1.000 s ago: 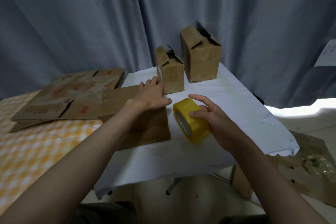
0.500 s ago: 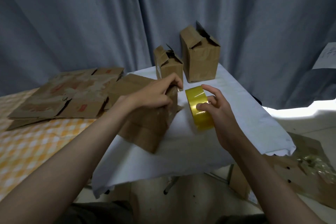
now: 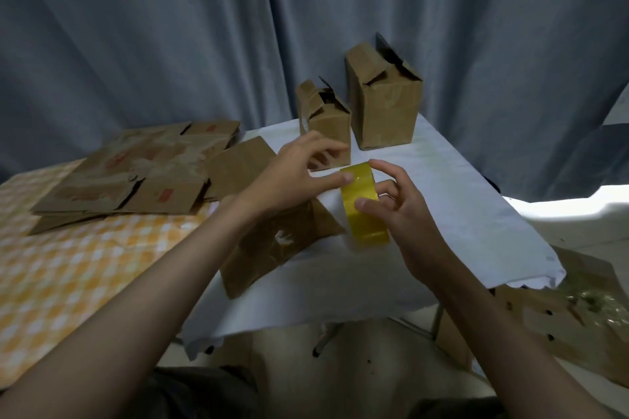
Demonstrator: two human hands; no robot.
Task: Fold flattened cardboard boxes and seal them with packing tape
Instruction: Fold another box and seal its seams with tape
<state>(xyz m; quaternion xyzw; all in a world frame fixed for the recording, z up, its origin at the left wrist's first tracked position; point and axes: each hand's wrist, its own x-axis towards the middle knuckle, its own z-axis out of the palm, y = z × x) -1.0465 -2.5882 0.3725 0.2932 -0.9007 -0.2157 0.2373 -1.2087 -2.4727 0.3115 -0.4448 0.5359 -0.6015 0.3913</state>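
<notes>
My right hand (image 3: 403, 214) grips a yellow packing tape roll (image 3: 364, 211), held on edge just above the white-covered table (image 3: 469, 214). My left hand (image 3: 292, 177) reaches across to the roll. Its thumb tip touches the roll's upper edge, while the fingers spread loosely above, apart from the roll. Under my left wrist a partly folded cardboard box (image 3: 272, 245) lies on its side with shiny tape on one face. Behind the box a flat cardboard panel (image 3: 238, 163) rests against the stack.
Two folded boxes, a small one (image 3: 326, 126) and a taller one (image 3: 384, 105), stand with open tops at the table's back by the grey curtain. A stack of flattened boxes (image 3: 136, 177) lies on the orange checkered cloth (image 3: 68, 265) at left. Cardboard scraps (image 3: 571, 316) lie on the floor at right.
My left hand has let go of the cardboard box and moved right to the tape roll. The box has sunk back onto the table. My right hand has turned the roll upright.
</notes>
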